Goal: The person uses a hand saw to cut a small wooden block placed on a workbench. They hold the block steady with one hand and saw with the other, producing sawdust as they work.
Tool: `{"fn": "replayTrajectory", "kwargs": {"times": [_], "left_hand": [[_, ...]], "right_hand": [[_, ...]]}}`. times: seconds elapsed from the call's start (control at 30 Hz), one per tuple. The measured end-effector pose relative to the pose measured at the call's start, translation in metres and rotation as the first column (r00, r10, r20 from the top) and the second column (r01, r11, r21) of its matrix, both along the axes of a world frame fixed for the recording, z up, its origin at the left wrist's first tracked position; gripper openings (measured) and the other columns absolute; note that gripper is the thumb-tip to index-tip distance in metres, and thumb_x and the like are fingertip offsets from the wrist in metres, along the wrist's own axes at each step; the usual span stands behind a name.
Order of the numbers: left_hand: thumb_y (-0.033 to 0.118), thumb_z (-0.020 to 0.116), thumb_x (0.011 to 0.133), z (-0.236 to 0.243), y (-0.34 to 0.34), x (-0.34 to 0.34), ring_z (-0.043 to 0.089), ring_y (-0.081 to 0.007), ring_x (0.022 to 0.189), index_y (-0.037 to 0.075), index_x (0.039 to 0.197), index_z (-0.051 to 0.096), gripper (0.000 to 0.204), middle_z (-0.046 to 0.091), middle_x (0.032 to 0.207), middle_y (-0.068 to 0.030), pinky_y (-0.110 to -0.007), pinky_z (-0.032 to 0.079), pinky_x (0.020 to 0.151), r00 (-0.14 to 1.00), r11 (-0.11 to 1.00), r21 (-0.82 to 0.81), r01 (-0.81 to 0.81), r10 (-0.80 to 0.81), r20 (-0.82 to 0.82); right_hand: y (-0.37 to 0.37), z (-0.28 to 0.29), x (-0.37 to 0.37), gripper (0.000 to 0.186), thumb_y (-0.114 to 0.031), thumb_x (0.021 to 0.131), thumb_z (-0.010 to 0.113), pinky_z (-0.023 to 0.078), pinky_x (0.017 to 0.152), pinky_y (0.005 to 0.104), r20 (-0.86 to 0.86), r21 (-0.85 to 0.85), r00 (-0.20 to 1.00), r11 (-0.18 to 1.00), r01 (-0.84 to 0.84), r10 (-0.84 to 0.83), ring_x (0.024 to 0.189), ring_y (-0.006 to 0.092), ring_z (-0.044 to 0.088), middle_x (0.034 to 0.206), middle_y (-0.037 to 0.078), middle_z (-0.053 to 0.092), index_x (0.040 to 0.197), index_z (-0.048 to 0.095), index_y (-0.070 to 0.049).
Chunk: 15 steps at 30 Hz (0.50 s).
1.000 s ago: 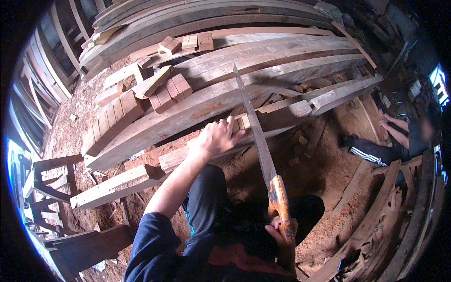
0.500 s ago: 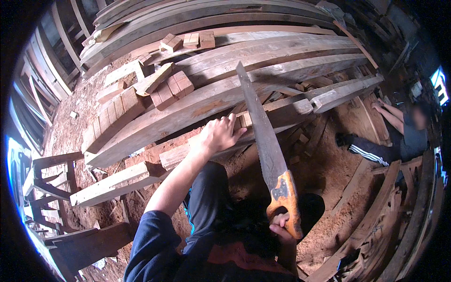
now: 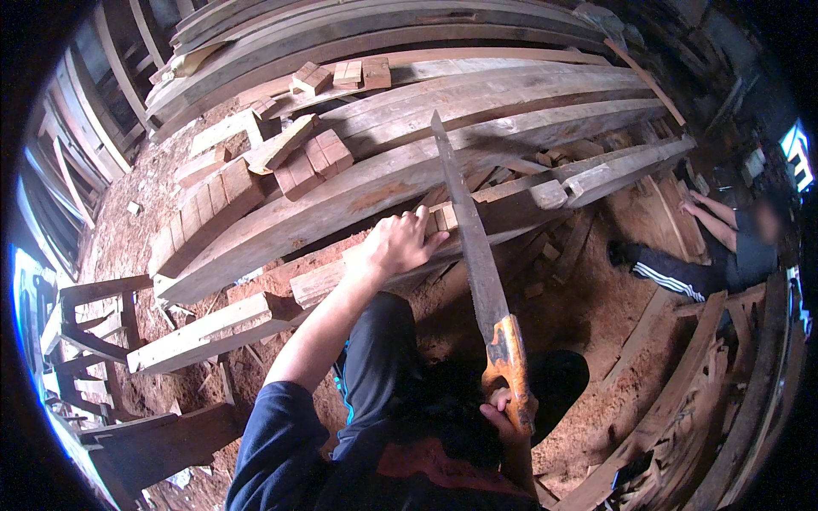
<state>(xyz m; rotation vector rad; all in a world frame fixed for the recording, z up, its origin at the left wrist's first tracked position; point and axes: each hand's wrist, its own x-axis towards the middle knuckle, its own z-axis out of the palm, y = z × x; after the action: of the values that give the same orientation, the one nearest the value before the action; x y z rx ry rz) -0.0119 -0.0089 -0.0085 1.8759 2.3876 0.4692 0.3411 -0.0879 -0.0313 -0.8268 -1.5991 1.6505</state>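
My left hand (image 3: 394,243) presses over a small pale wood block (image 3: 440,219) on a long weathered beam (image 3: 515,204), fingers curled against it. My right hand (image 3: 503,413) is closed round the orange-and-dark wooden handle of a hand saw (image 3: 475,260). The long, worn metal blade points away from me and lies across the beam just right of my left fingers, seen nearly edge-on. My dark-trousered knees are below the beam.
Stacked planks (image 3: 383,43) run across the back, with cut blocks (image 3: 204,217) and reddish pieces (image 3: 311,162) on thick timbers. A wooden frame (image 3: 98,289) stands left. Loose boards (image 3: 682,409) lie right. A co-worker (image 3: 741,255) sits at right, hands on a board.
The saw's blade and handle turned to show more of their flat side half a second ago and are now turned back more edge-on. My left hand has risen slightly since a second ago.
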Motion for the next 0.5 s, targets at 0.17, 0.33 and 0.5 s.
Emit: {"fn": "replayTrajectory", "kwargs": {"times": [0.17,0.33,0.5], "left_hand": [[0.056,0.04,0.094,0.0,0.005,0.003,0.066,-0.0413,0.077,-0.008,0.119,0.048,0.069,0.065,0.082,-0.0257,-0.047,0.055,0.07,1.0,0.998,-0.059,-0.011,0.011,-0.003],[0.058,0.04,0.093,-0.002,0.005,-0.003,0.065,-0.0419,0.083,-0.007,0.12,0.048,0.071,0.065,0.088,-0.0269,-0.048,0.054,0.075,0.999,0.997,-0.071,0.037,-0.037,-0.009],[0.061,0.04,0.092,0.003,0.0,-0.002,0.065,-0.0432,0.086,-0.007,0.119,0.049,0.074,0.065,0.089,-0.0274,-0.049,0.054,0.077,0.993,0.992,-0.058,0.112,-0.113,-0.017]], "right_hand": [[-0.003,-0.002,0.001,0.027,0.007,0.072,0.073,0.043,0.062,0.0246,-0.009,-0.089,0.998,0.994,0.069,-0.07,0.067,0.0103,0.053,0.074,0.002,0.056,0.081,0.053,-0.008],[-0.012,-0.018,0.007,0.029,0.002,0.071,0.077,0.043,0.063,0.0255,-0.165,-0.111,0.985,0.993,0.037,-0.055,0.068,0.0107,0.053,0.078,0.002,0.057,0.088,0.055,-0.008],[-0.027,-0.057,0.035,0.042,-0.005,0.069,0.082,0.044,0.065,0.0268,-0.134,0.032,0.991,0.999,0.001,0.004,0.073,0.0111,0.054,0.086,0.001,0.059,0.102,0.057,-0.008]]}}
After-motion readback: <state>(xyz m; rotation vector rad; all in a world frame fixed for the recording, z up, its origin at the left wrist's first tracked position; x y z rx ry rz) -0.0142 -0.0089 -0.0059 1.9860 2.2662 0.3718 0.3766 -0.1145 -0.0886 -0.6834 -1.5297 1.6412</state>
